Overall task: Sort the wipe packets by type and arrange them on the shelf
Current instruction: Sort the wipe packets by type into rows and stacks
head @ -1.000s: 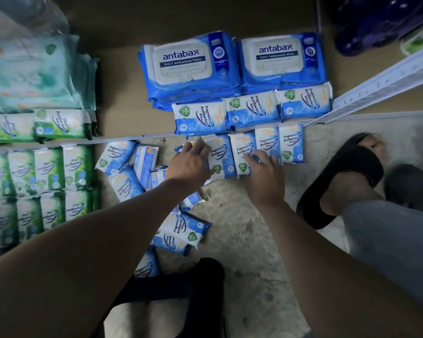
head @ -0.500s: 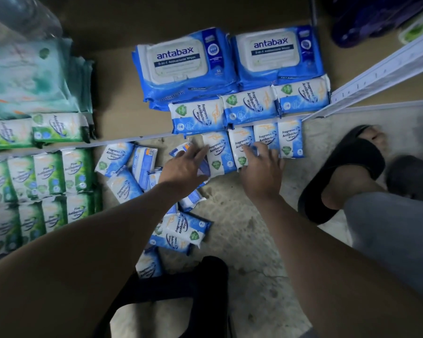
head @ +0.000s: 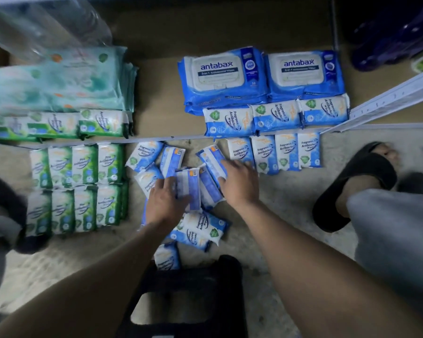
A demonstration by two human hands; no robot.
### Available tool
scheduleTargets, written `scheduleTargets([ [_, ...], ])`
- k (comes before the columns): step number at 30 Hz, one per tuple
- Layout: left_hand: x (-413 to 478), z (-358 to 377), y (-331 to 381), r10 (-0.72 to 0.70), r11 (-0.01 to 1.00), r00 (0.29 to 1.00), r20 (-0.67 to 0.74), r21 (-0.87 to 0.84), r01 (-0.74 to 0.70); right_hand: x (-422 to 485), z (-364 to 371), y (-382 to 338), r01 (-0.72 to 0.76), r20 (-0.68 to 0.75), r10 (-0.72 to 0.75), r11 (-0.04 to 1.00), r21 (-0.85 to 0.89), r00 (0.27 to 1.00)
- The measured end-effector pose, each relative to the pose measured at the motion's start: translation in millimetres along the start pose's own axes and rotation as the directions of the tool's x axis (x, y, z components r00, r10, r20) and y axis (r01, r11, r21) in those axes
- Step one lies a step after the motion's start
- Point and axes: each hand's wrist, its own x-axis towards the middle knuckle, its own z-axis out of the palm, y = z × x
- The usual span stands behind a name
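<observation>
Loose blue antibacterial wipe packets lie in a pile on the floor in front of the low shelf. My left hand pinches one face-down blue packet from the pile. My right hand grips a tilted blue packet beside it. To the right, a neat row of blue packets stands on the floor. Another blue row lies on the shelf in front of two large antabax packs. Green packets are lined up on the left.
Large teal wipe packs and a row of green packets fill the shelf's left side. A black stool stands below the pile. My sandalled foot is at the right, and a white shelf rail slants above it.
Both hands have drawn back from the neat blue row to the loose pile, and each has taken hold of a packet. The view has shifted closer to the floor.
</observation>
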Motion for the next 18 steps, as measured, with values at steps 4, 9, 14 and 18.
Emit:
scheduleTargets([
  [4,1,0,-1,-0.102,0.981,0.992,0.075,-0.158,0.113,18,6,-20,-0.075,0.108,0.073,0.997,0.016,0.991],
  [9,6,4,3,-0.205,0.954,0.977,0.062,-0.209,0.214,27,15,-24,-0.142,0.113,0.143,0.99,-0.023,0.983],
  [14,12,12,-2,-0.214,0.918,0.974,0.078,-0.324,0.227,31,26,-31,-0.276,0.051,0.273,0.96,0.057,0.961],
  [18,14,12,-9,-0.193,0.91,0.976,0.102,-0.352,0.217,37,31,-33,-0.318,0.071,0.312,0.94,0.121,0.948],
])
